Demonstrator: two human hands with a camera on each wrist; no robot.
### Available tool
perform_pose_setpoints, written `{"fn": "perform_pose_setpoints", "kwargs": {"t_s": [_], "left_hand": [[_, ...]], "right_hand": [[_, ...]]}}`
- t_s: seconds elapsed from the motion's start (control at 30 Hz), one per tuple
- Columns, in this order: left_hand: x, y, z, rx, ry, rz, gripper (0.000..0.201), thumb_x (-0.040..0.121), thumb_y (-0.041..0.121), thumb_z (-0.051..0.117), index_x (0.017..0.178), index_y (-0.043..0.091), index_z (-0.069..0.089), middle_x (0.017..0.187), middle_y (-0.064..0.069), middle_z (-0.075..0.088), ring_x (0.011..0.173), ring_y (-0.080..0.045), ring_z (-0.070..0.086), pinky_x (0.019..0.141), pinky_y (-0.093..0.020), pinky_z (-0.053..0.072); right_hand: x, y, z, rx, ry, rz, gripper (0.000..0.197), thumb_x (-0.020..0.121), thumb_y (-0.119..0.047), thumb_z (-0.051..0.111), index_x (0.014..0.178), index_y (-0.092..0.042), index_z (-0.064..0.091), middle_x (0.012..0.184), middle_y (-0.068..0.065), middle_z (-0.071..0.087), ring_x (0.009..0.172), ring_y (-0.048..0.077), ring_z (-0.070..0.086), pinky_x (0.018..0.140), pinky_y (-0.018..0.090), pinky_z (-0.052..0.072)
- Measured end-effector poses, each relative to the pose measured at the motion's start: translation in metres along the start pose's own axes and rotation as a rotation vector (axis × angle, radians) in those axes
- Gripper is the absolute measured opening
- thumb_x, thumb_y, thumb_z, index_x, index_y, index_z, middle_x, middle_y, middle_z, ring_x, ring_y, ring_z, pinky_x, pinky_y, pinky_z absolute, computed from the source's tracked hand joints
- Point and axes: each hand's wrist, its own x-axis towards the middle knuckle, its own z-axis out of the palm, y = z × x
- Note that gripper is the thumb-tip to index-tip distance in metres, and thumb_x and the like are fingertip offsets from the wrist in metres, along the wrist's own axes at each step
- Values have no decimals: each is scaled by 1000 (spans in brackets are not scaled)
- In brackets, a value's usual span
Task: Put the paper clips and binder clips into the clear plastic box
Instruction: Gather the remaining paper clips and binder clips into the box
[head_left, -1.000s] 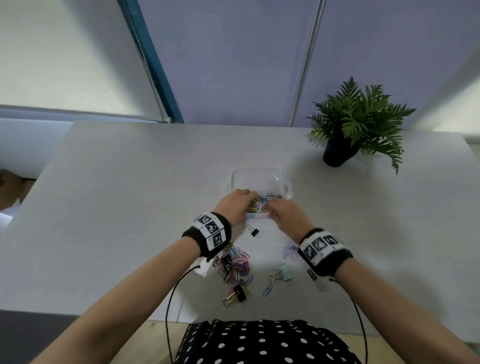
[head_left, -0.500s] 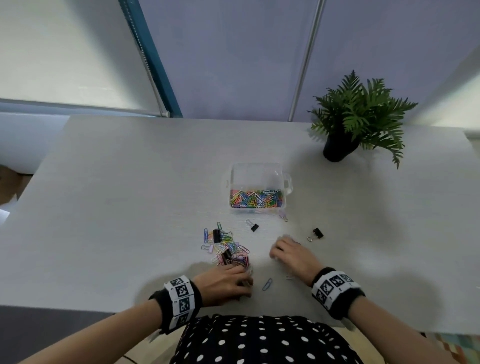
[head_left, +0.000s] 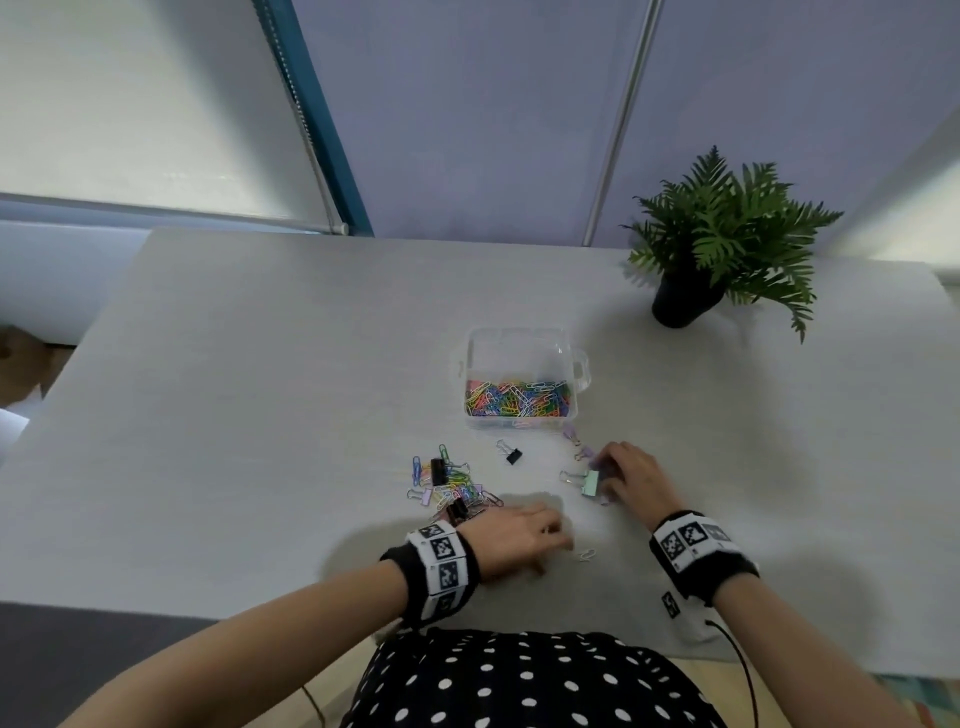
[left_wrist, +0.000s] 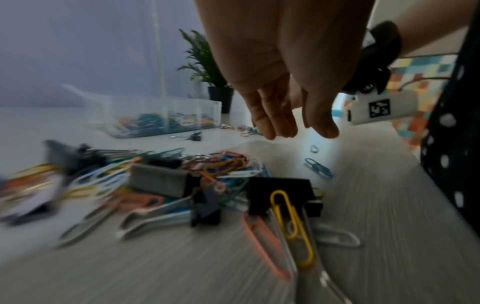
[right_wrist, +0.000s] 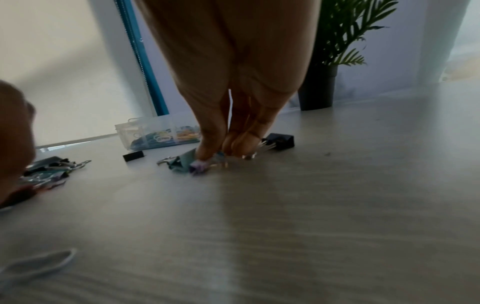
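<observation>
The clear plastic box (head_left: 470, 364) stands mid-table with several coloured paper clips in its near half. My right hand (head_left: 605, 475) is below it, fingertips and thumb pinched down on a small purple binder clip (right_wrist: 198, 166), right beside a green binder clip (head_left: 589, 482). A black binder clip (right_wrist: 281, 140) lies just beyond those fingers. My left hand (head_left: 563, 543) hovers low with straight fingers, holding nothing, near a white paper clip (head_left: 587, 554) and a blue one (left_wrist: 318, 167). A mixed pile of clips (head_left: 452, 486) lies to its left.
A small black binder clip (head_left: 512, 455) lies alone between the pile and the box. A potted fern (head_left: 685, 301) stands at the back right. The near table edge runs just under both wrists.
Both hands left the box and dropped to the near table. Since half a second ago the left hand slid right, away from the pile, and the right hand reached forward onto the clips by the green binder clip.
</observation>
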Motion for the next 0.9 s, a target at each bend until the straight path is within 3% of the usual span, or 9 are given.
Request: {"fn": "perform_pose_setpoints", "kwargs": {"t_s": [0.1,0.2,0.33,0.43,0.53,0.63,0.73,0.8,0.9], "left_hand": [[12,4,7,-23,-168,118,21,84,11,58,105,7,59,101,-20,54,92,-34,56,70,-44,54],[12,2,13,-11,-203,170,9,81,10,60,88,4,59,91,-19,55,83,-31,57,61,-39,54],[9,-5,11,-87,-163,75,12,83,2,55,94,-2,58,101,-23,53,95,-34,53,62,-43,53],[1,-12,11,-126,-169,82,22,80,-5,55,101,-2,60,107,-24,53,98,-36,54,66,-43,54],[-2,-12,11,-95,-175,77,20,80,-2,55,99,1,59,103,-22,53,93,-35,54,59,-38,53],[2,-9,10,-39,-172,52,15,82,5,53,94,0,58,96,-23,52,86,-34,56,56,-34,48],[4,-9,10,1,-210,79,14,82,3,55,94,0,59,93,-23,53,87,-34,54,56,-38,50],[1,-11,8,-1,-225,105,13,80,1,57,92,-1,59,89,-22,54,86,-33,56,53,-38,52],[-8,-15,6,-30,-211,106,10,81,0,55,90,-2,59,89,-22,57,85,-33,58,54,-35,52]], "right_hand": [[1,-5,4,7,5,4,16,64,2,65,74,-9,60,80,1,47,86,30,52,75,40,42],[1,-8,2,14,24,22,16,67,0,66,69,-12,56,80,8,51,86,30,52,75,40,42],[-3,-3,-9,90,63,63,22,74,3,59,75,-17,49,72,7,61,64,25,59,66,31,47],[-10,-3,-21,307,161,59,22,78,11,54,85,-9,59,71,6,62,45,4,56,54,11,48],[-24,-11,-28,345,45,-68,18,83,6,53,86,-10,60,71,4,62,53,1,55,55,7,44],[-45,-13,-13,184,-137,-224,18,78,-3,65,78,-19,58,77,-9,54,71,-7,50,64,4,38],[-61,-4,20,-19,-271,-327,17,73,-14,67,85,-15,55,89,-8,48,80,-3,43,70,15,40],[-63,2,36,-142,-262,-344,18,73,-16,63,87,-13,52,97,0,49,88,9,42,73,30,43],[-60,2,39,-118,-238,-335,13,74,-15,62,79,-12,50,93,5,51,86,9,39,71,35,43]]}}
